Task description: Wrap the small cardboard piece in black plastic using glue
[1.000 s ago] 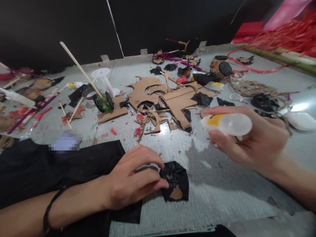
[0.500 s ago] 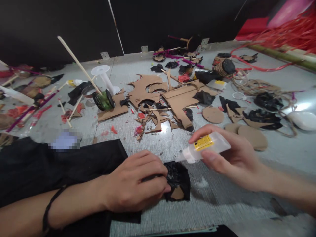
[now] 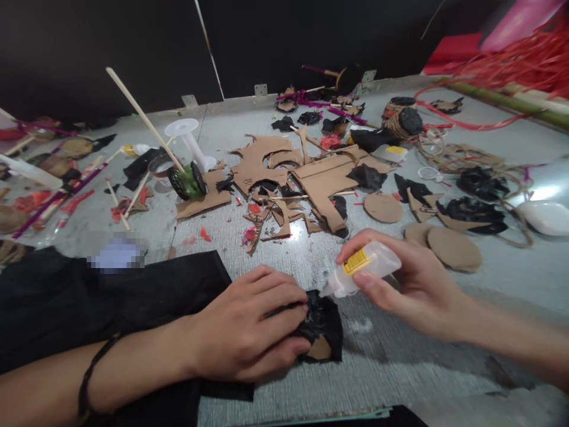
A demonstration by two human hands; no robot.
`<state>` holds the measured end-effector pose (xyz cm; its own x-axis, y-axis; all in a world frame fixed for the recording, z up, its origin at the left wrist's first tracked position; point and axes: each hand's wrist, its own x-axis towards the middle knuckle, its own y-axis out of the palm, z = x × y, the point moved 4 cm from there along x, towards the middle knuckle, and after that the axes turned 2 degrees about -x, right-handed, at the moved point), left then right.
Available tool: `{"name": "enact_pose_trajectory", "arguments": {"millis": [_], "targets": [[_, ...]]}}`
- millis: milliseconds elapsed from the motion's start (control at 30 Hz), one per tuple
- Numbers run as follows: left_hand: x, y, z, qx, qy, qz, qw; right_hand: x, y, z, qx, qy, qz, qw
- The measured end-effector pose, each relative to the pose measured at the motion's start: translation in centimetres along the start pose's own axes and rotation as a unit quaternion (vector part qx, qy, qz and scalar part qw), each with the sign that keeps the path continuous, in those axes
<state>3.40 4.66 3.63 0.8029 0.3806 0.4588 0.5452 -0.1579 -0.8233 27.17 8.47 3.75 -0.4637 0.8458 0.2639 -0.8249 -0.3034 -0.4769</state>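
In my right hand (image 3: 418, 290) is a small clear glue bottle (image 3: 371, 267) with a yellow label, gripped between thumb and fingers. It is tilted, and its nozzle points down at the upper edge of a black-covered cardboard piece (image 3: 326, 326). Bare brown cardboard shows near the bottom of that piece, and its black covering looks wrinkled and shiny. With fingers curled, my left hand (image 3: 255, 323) holds the piece's left side against the grey surface. My fingers hide that side. A black cloth (image 3: 146, 296) lies under my left forearm.
Cut cardboard scraps (image 3: 262, 163) spread ahead. Two cardboard discs (image 3: 453, 246) overlap at right, near black scraps and twine (image 3: 471, 154). A stick stands in a green and black spool (image 3: 189, 181), beside a white spool (image 3: 191, 142). Red strips (image 3: 520, 65) lie at back right.
My right hand has moved slightly left, bringing the glue bottle's nozzle down to the black covering. My left fingers have shifted a little to the right over the piece.
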Motion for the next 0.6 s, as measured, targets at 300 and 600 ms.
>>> {"name": "enact_pose_trajectory", "arguments": {"millis": [300, 600], "targets": [[0.0, 0.41, 0.09, 0.003, -0.001, 0.021, 1.0, 0.05, 0.32, -0.15, -0.004, 0.0, 0.036, 0.999], [-0.12, 0.52, 0.09, -0.002, -0.001, 0.014, 1.0, 0.16, 0.11, 0.13, -0.033, -0.013, 0.052, 0.998]]}}
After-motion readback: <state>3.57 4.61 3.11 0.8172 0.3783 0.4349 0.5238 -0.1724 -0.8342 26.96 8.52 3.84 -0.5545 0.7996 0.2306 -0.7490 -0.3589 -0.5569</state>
